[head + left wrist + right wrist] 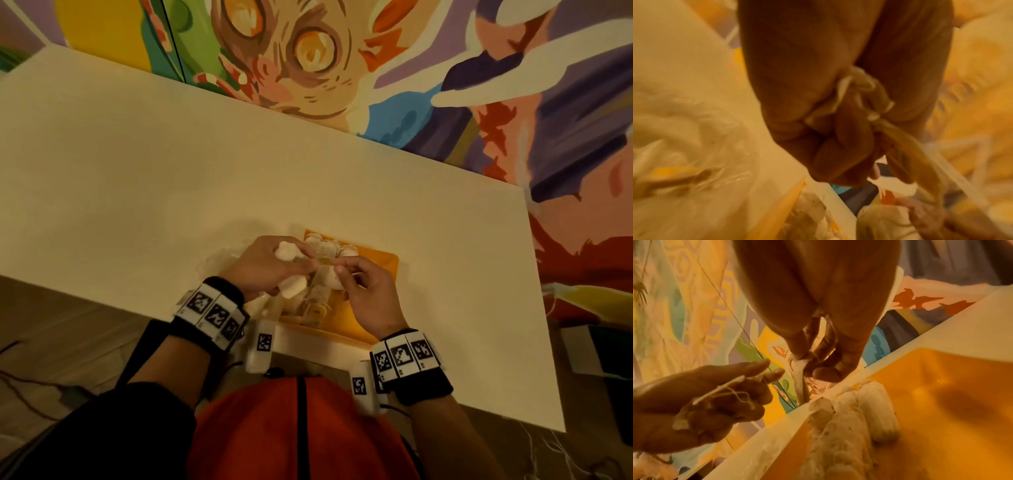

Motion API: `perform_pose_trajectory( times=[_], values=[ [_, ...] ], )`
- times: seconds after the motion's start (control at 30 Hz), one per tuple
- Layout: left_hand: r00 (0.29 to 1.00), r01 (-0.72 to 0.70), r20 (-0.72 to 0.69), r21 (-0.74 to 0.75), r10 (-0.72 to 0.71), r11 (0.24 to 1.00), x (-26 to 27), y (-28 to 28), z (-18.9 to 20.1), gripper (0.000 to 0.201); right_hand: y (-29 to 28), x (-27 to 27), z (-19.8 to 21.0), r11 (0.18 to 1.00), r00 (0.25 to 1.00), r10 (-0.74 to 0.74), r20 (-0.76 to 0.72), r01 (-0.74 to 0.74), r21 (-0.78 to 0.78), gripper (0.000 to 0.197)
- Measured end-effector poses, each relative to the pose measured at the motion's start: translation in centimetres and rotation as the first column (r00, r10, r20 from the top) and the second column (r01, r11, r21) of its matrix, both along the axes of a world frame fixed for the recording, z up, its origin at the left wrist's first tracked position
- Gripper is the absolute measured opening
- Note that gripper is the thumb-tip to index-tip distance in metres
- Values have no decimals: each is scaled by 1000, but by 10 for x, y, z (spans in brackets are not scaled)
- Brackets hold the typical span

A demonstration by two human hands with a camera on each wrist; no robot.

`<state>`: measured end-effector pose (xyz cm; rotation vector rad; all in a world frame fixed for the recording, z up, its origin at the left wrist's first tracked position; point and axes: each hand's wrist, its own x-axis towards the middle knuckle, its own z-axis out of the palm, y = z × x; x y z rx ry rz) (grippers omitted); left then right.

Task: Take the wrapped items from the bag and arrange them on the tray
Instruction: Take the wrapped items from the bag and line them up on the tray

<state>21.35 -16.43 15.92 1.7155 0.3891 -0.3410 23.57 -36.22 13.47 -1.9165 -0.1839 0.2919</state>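
At the table's (205, 164) near edge, over the orange tray (383, 263), the left hand (263, 263) grips wrapped items (287, 251); the right hand (366, 291) pinches a wrapper strand (800, 379).

A white table (239, 164) stands against a colourful painted mural (308, 51).

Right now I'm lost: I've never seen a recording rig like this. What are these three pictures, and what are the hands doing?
No machine: a person wears one camera on the head and one on each wrist. The head view looks down on a white table with an orange plastic tray holding pale wrapped items. The left hand grips thin white string beside a crinkly clear plastic bag. The right hand pinches a pale twisted strip above the tray.
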Motion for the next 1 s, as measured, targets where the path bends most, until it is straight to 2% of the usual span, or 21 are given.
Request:
perform_pose_trajectory(
  times=[0.1,0.17,0.27,0.37,0.53,0.63,0.7,0.8,1.0],
  values=[
    [980,168,88,137,-181,976,13,-15,4,21,-9,10,2,996,996,86,13,-85,-21,13],
    [957,250,89,220,-275,943,17,-23,5,25,-14,15,1,993,992,120,39,-119,-25,15],
    [952,255,70,352,-297,900,17,-34,1,15,-20,21,-2,990,988,138,67,-138,-11,9],
    [957,216,101,380,-273,899,16,-39,-8,7,-23,22,-6,991,989,129,77,-132,36,9],
    [967,99,202,256,-153,962,14,-44,-16,8,-30,28,-12,980,980,197,-37,-196,25,25],
    [977,42,192,252,-93,967,18,-45,-20,5,-29,33,-12,985,982,170,-78,-171,-9,6],
    [986,8,160,276,-54,961,19,-43,-21,5,-29,38,-17,986,992,107,-61,-114,-124,7],
    [991,-125,81,213,110,969,21,-36,-24,11,-29,44,-24,908,992,87,-93,-118,-402,15],
    [954,-294,-41,34,296,955,24,-27,-24,3,-19,51,-34,756,965,67,-254,-215,-618,24]
  ],
)
